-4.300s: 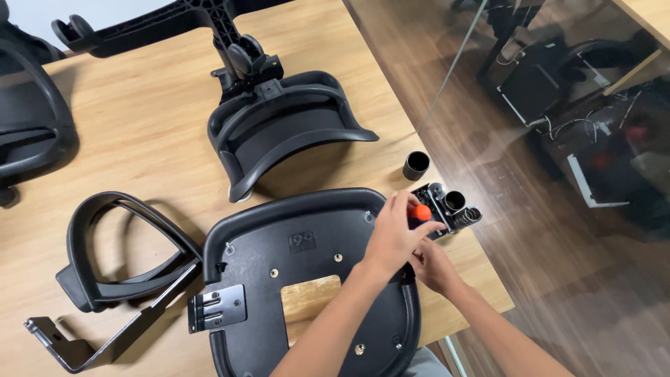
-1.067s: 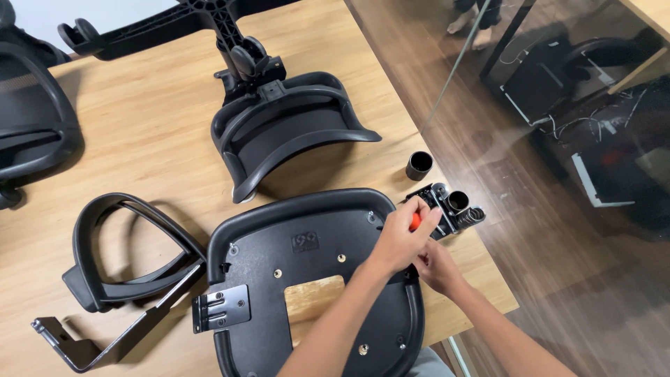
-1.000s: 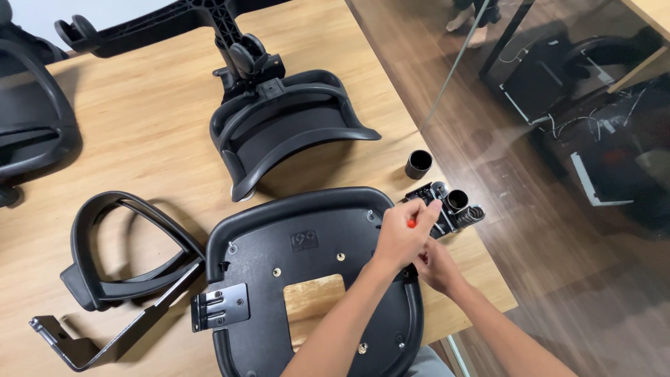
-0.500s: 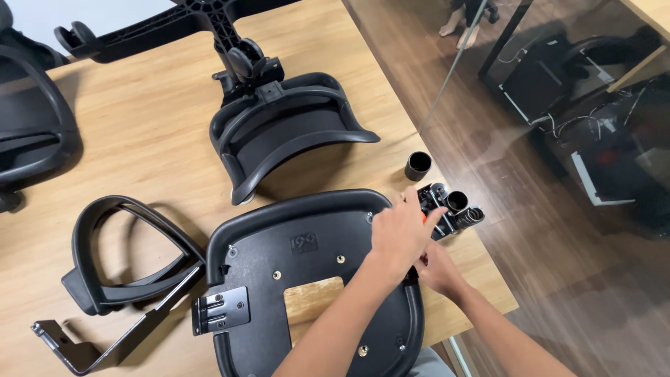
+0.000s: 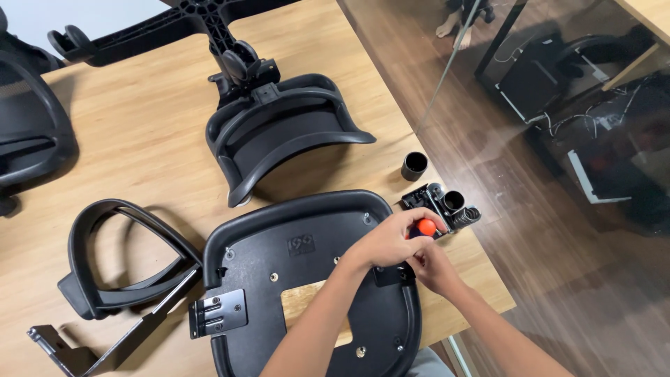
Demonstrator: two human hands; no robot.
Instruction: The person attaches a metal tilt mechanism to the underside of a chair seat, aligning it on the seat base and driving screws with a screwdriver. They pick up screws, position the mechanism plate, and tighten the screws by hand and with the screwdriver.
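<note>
An upside-down black chair seat lies on the wooden table in front of me. My left hand is closed around the orange handle of a screwdriver at the seat's right edge. Just below it, my right hand has its fingers curled against a small black bracket on the seat rim. My left hand hides the tool's tip and what the right fingers pinch.
A black mechanism with a spring and a short black tube sit right of the seat, near the table edge. A curved backrest shell, a wheeled base, an armrest loop and a metal plate lie around.
Both hands stay at the seat's right edge. My left hand has shifted on the screwdriver, and the orange handle, covered half a second ago, shows again.
</note>
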